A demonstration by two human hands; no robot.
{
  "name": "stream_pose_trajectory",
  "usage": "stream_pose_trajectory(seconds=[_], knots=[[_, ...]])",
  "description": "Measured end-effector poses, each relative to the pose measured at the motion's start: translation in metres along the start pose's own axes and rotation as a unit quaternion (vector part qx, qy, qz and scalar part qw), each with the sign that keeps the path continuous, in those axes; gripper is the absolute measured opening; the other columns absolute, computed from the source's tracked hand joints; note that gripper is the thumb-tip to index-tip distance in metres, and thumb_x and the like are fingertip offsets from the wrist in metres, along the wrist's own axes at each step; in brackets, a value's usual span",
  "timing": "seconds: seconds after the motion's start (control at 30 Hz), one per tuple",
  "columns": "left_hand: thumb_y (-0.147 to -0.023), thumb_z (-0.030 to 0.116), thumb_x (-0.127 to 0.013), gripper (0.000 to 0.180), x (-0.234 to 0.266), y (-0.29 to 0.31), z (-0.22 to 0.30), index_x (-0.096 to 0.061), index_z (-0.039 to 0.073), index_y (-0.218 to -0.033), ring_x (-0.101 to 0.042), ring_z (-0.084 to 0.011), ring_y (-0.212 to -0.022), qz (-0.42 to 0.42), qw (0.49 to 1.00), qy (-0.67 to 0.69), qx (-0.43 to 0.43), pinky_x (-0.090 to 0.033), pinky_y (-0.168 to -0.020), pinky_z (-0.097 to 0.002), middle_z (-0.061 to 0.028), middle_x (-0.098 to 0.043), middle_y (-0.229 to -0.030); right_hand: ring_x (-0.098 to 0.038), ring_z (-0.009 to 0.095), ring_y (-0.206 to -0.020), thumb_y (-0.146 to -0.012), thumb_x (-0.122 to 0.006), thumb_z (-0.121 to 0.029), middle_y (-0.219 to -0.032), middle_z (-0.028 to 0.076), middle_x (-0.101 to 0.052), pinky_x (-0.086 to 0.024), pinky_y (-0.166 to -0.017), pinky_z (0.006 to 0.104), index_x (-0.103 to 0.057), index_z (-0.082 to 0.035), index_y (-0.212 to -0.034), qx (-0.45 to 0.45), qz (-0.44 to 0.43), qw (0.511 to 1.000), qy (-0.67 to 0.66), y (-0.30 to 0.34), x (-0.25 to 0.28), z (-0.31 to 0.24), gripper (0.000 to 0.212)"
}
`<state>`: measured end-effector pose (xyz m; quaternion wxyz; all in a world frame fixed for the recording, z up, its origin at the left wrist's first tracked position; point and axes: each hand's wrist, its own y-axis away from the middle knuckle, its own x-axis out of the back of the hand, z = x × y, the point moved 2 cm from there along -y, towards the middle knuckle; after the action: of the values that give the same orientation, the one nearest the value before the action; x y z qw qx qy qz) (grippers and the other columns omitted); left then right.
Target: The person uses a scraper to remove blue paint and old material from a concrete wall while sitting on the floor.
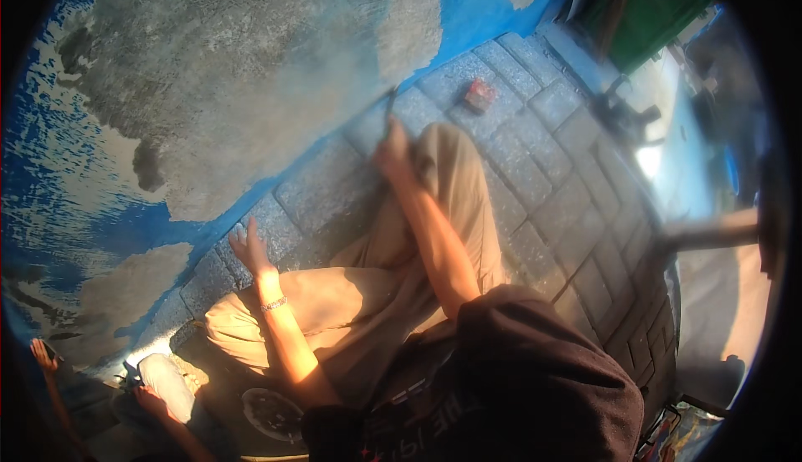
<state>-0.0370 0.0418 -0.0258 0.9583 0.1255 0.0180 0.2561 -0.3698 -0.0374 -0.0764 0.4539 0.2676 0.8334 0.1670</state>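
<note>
My right hand (pixel 391 151) is closed around a thin dark tool (pixel 391 101). Motion blur hides its exact kind, and its tip is close to the base of the wall (pixel 251 69), which has blue paint with large bare grey patches. Beside the lower part of that wall, my left hand (pixel 251 249) is raised with its fingers apart and nothing in it. A bracelet (pixel 274 303) circles the left wrist. I sit on the paving with my legs in tan trousers (pixel 313 299) folded in front of me.
A small red box-like object (pixel 479 96) lies on the grey paving blocks (pixel 535 161) beyond my right knee. At the lower left another person's hand (pixel 43 355) is near the wall. A green panel (pixel 660 11) and a blurred brown bar (pixel 710 232) stand at the right.
</note>
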Motion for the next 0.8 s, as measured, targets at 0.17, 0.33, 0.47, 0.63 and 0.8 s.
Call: stream_pose_trajectory(seconds=[0.17,0.33,0.47,0.63,0.8], knots=[[-0.078,0.028,-0.071,0.094,0.009,-0.013,-0.011,-0.010,0.004,-0.145,-0.037,-0.0367,-0.129,-0.010,1.000,-0.018,0.011,-0.036,-0.100,-0.0473,-0.0185,-0.023,-0.148,-0.021,0.012,-0.036,-0.089,-0.053,-0.042,-0.051,-0.003,-0.025,-0.020,-0.036,0.0283,-0.047,-0.020,-0.096,-0.025,0.036,0.999,0.028,0.015,-0.005,0.004,0.023],[-0.078,0.029,-0.071,0.093,0.006,-0.010,-0.007,-0.011,0.004,-0.145,-0.038,-0.0358,-0.128,0.006,0.999,-0.035,-0.005,-0.036,-0.100,-0.0468,-0.0190,-0.023,-0.148,-0.023,0.012,-0.037,-0.089,-0.053,-0.041,-0.052,-0.002,-0.027,-0.021,-0.036,0.0282,-0.045,-0.019,-0.096,-0.034,0.022,0.998,0.053,0.023,-0.004,0.005,0.024],[-0.078,0.029,-0.072,0.093,-0.007,-0.002,-0.007,-0.012,0.004,-0.145,-0.037,-0.0354,-0.128,-0.011,1.000,-0.022,0.003,-0.036,-0.100,-0.0465,-0.0193,-0.021,-0.149,-0.022,0.012,-0.037,-0.090,-0.051,-0.043,-0.051,-0.002,-0.027,-0.021,-0.037,0.0283,-0.044,-0.020,-0.095,-0.002,-0.041,0.999,-0.024,-0.001,0.006,-0.003,0.024],[-0.079,0.030,-0.070,0.090,0.006,-0.008,-0.005,-0.014,0.005,-0.145,-0.031,-0.0344,-0.132,-0.003,1.000,-0.028,0.001,-0.033,-0.102,-0.0488,-0.0198,-0.017,-0.149,-0.021,0.011,-0.035,-0.091,-0.049,-0.042,-0.049,-0.004,-0.025,-0.020,-0.036,0.0283,-0.044,-0.019,-0.090,-0.025,-0.024,0.998,0.044,0.013,-0.002,0.001,0.024],[-0.081,0.030,-0.068,0.088,0.001,-0.003,-0.006,-0.014,0.005,-0.145,-0.024,-0.0332,-0.136,-0.024,0.999,-0.029,0.026,-0.031,-0.105,-0.0500,-0.0194,-0.014,-0.150,-0.022,0.011,-0.035,-0.090,-0.052,-0.040,-0.048,-0.004,-0.024,-0.020,-0.035,0.0286,-0.044,-0.018,-0.089,-0.008,0.013,1.000,0.027,0.026,-0.007,-0.002,0.023]])
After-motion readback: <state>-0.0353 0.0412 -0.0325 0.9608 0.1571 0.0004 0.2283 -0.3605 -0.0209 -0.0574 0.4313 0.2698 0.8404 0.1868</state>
